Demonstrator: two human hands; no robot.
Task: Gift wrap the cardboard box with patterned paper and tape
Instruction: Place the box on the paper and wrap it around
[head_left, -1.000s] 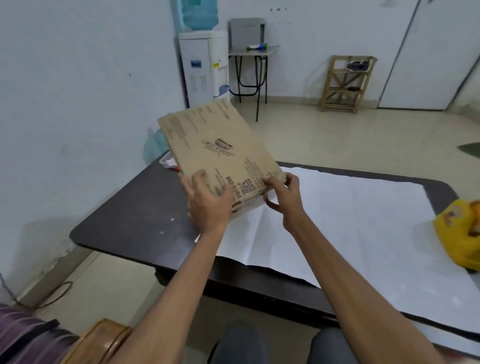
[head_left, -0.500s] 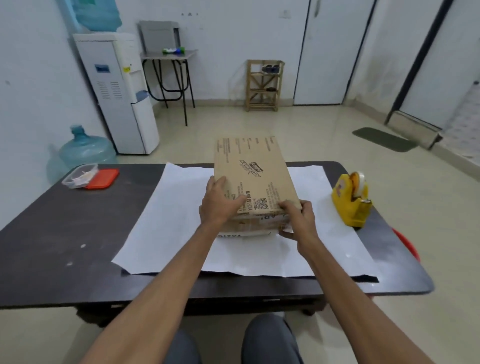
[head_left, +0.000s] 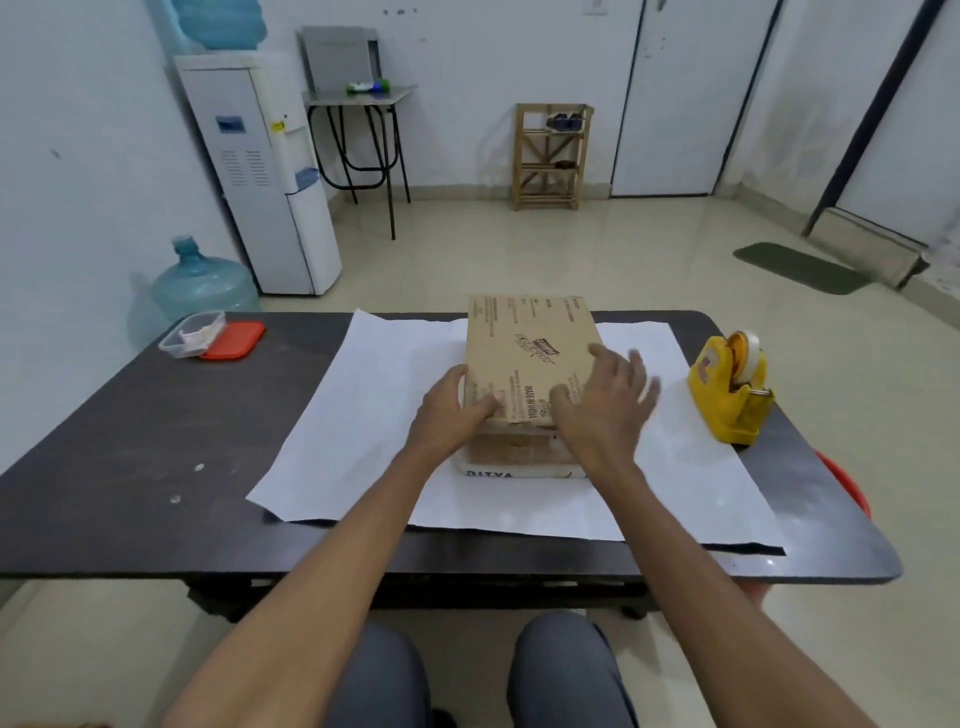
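A flat brown cardboard box (head_left: 527, 343) with black print lies on a large white sheet of paper (head_left: 379, 415) spread over the dark table (head_left: 130, 467). My left hand (head_left: 449, 410) holds the box's near left corner, thumb on top. Over the near right part of the lid hovers my right hand (head_left: 605, 400), fingers spread and blurred by motion; whether it touches the lid I cannot tell. A yellow tape dispenser (head_left: 730, 392) stands to the right of the paper.
A clear tub and a red lid (head_left: 231, 340) sit at the table's far left corner. A red thing (head_left: 847, 488) shows past the right table edge. On the floor beyond stand a water cooler (head_left: 260, 176), a blue bottle (head_left: 200, 283) and a wooden rack (head_left: 550, 156).
The box came down from the air at the left onto the middle of the paper. My right hand has let go of the near right corner and opened over the lid.
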